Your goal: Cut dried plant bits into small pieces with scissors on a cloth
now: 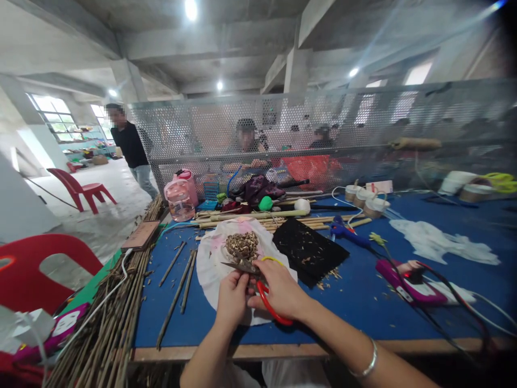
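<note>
In my right hand [283, 291] is a pair of scissors [263, 296] with one red and one yellow handle loop. Its metal blades point left, just above the fingertips of my left hand [232, 299]. Those fingers are pinched together close under the blades; whatever they hold is too small or too covered to make out. Both hands are over a white cloth [208, 275] spread on the blue table. Just beyond the blades, a heap of small brown cut pieces [241, 243] lies on the cloth.
Dark sticks [175, 299] lie left of the cloth, beside a long bundle of twigs [107, 318]. A black cloth [309, 250] with scattered bits is at right, near a blue glue gun [349, 233] and a purple power strip [412, 283]. Bamboo poles [258, 220] lie behind.
</note>
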### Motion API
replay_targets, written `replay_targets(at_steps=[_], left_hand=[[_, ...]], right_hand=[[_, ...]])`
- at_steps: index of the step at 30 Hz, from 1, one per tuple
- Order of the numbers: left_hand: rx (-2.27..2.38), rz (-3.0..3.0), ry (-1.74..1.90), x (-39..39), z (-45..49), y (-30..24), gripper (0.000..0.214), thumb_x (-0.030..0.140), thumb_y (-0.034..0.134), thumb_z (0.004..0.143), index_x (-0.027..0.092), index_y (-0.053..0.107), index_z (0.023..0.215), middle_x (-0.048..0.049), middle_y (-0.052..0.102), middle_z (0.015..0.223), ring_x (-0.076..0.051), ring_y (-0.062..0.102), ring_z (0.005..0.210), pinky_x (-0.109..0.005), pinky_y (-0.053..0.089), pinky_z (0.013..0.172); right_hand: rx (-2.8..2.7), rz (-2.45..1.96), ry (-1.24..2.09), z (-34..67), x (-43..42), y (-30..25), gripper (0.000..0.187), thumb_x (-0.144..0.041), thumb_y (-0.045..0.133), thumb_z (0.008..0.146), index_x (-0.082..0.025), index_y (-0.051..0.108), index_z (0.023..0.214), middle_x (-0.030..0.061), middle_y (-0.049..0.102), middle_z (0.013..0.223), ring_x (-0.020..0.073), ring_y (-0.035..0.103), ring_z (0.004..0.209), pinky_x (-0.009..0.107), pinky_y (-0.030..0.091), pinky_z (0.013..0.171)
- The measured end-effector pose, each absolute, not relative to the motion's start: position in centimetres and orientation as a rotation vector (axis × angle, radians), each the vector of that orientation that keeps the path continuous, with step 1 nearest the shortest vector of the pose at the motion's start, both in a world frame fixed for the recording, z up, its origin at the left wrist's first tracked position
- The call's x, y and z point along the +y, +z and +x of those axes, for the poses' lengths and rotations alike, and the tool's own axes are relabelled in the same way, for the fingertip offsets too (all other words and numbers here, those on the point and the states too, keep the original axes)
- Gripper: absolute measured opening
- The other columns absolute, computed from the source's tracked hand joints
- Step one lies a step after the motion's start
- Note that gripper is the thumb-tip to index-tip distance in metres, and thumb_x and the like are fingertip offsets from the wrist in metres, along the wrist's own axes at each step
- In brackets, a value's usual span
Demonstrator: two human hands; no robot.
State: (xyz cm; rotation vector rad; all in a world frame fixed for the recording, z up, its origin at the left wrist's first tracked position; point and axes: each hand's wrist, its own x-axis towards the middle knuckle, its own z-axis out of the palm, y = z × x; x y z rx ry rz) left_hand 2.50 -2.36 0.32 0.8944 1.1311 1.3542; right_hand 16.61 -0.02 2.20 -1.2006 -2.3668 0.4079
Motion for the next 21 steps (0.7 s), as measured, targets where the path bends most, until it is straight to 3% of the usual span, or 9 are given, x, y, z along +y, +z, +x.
replay_targets(at_steps=[6,12,21], left_hand=[[1.077,0.906,1.379,-2.5,2.5,0.4,0.032,0.041,0.067,0.066,0.011,0.063,0.077,-0.0013,0.062,0.062,-0.008,0.049,0.047,-0.019,0.038,0.047],[1.034,0.967,1.394,-2.4,2.4,-0.4,0.032,0.042,0.062,0.074,0.012,0.063,0.084,-0.0017,0.061,0.066,-0.009,0.051,0.052,-0.021,0.041,0.052],[1.016,0.861,1.363,-2.1,2.3,-1.2,0.033,0.045,0.066,0.070,0.013,0.060,0.079,0.0003,0.058,0.062,-0.008,0.050,0.049,-0.019,0.039,0.045]], right_hand=[[-2.348,-1.176,0.466,16.2,0.0,2.3,0.073,-0.053,0.072,0.063,-0.015,0.049,0.120,0.0143,0.056,0.112,0.0289,0.051,0.104,0.043,0.038,0.090],[-2.310,-1.158,0.604,16.2,0.0,2.4,0.043,-0.050,0.067,0.071,-0.019,0.057,0.099,0.0079,0.065,0.093,0.0228,0.059,0.085,0.030,0.043,0.073],[-2.357,-1.306,0.671,16.7,0.4,2.4,0.032,-0.049,0.059,0.078,-0.022,0.061,0.094,0.0055,0.070,0.084,0.0198,0.064,0.075,0.025,0.040,0.063]])
